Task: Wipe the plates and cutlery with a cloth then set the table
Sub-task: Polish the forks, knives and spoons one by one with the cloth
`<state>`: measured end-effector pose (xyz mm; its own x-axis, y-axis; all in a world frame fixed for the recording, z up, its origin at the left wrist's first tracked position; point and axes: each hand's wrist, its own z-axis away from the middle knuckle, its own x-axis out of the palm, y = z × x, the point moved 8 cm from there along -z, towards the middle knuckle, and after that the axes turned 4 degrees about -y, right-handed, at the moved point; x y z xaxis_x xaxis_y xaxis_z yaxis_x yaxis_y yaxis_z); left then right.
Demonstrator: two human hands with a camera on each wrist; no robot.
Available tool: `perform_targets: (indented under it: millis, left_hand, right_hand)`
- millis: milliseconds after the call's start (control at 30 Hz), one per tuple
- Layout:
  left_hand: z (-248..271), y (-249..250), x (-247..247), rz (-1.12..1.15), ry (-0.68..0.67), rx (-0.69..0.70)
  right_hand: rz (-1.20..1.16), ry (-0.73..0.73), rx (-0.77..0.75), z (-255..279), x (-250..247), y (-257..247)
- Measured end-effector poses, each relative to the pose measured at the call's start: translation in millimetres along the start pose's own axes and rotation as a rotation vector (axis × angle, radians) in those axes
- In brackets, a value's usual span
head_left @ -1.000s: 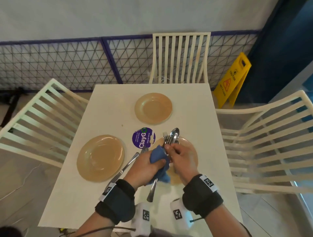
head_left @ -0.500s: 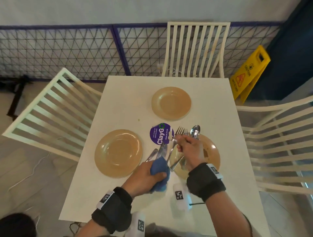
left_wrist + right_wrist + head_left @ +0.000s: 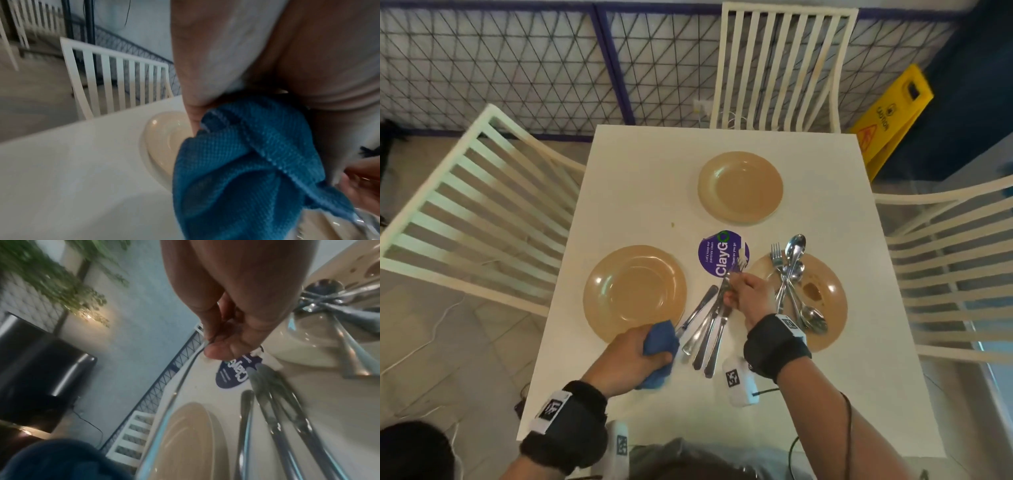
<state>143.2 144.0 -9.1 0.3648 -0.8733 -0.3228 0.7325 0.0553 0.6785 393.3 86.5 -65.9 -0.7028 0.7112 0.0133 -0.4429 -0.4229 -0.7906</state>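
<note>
Black padded wristbands [image 3: 775, 346] (white square-code tags), white camera pods beneath, a thin black cable trailing.

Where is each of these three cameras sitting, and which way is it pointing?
Head: on the person's head, looking down at the table, three plates and both hands.
Left wrist: along the left hand, which grips the blue cloth beside a plate.
Right wrist: along the right hand, whose fingers pinch a fork above the cutlery pile.
Shared: the purple ClayGo sticker shows in head and right wrist views.
</note>
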Motion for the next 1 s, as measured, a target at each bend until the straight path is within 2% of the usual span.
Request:
perform_targets:
  millis: [200, 400, 500, 567, 633, 767, 900, 1000]
  left_hand:
    - [18, -30, -36, 0.073, 0.105, -0.025]
    - [29, -44, -39, 0.138, 0.154, -0.027]
    - [32, -39, -33, 0.17, 0.17, -0.017]
    - [32, -34, -29, 0.181, 0.18, -0.004]
    - [30, -26, -23, 0.194, 0.182, 0.017]
    - [27, -8, -11, 0.203, 0.172, 0.061]
    - [24, 9, 1, 0.208, 0.175, 0.08]
    - [21, 21, 11, 0.209, 0.183, 0.075]
  right_hand:
    - [0.254, 0.023, 0.062, -15, 21, 35]
    - [0.616, 0.012, 0.044, -21, 34, 38]
    - [0.723, -0.025, 0.016, -17, 30, 34]
    - [0.755, -0.132, 0.046, -14, 25, 38]
    - [0.747, -0.151, 0.076, -13, 5, 37]
    - [0.594, -0.023, 0.048, -2, -57, 12]
    - [0.769, 0.172, -0.007, -7, -122, -5]
    - [0.908, 0.219, -0.02, -15, -138, -7]
